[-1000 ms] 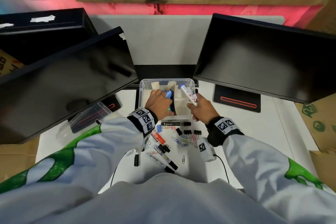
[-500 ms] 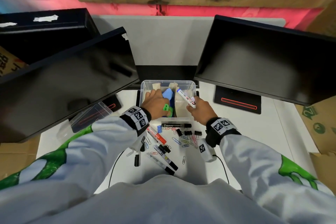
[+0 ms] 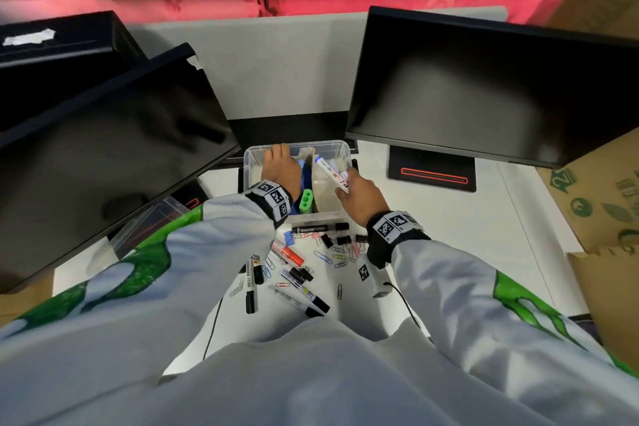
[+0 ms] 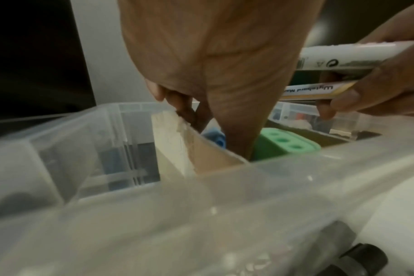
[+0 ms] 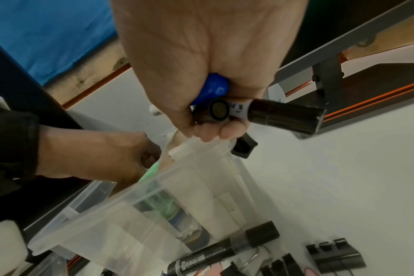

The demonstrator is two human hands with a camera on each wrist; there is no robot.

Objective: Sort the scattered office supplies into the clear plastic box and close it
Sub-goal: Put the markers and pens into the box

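Two dark monitors flank the clear plastic box (image 3: 340, 149): the left monitor (image 3: 103, 166) leans over the desk on the box's left, the right monitor (image 3: 484, 90) stands behind and to the right of it, its black base with a red stripe (image 3: 432, 172) just right of the box. A clear lid (image 3: 148, 228) lies left of the box, partly under the left monitor. Cardboard (image 3: 605, 204) crowds the desk edge well to the right of the box.

On the white desk (image 3: 466, 235) just in front of the box lies a black marker (image 3: 320, 228), parallel to the near wall. Nearer the person are a red marker (image 3: 288, 252), black binder clips (image 3: 337, 240), coloured paper clips (image 3: 332, 258) and further black-capped markers (image 3: 301, 294).

The box is open and split by cardboard dividers (image 4: 177, 149). A green block with round holes (image 3: 307, 201) stands in the middle compartment against the near wall, something blue (image 4: 216, 139) beside it.

The left hand (image 3: 280, 169) reaches down into the box, fingers curled over the top of a divider at its far end; whether it truly grips the divider cannot be told. The right hand (image 3: 359, 192) hovers over the box's right compartment, fingers wrapped round a bundle of markers; a white marker with a blue cap (image 3: 328, 173) sticks out over the box, tilted toward its far wall.
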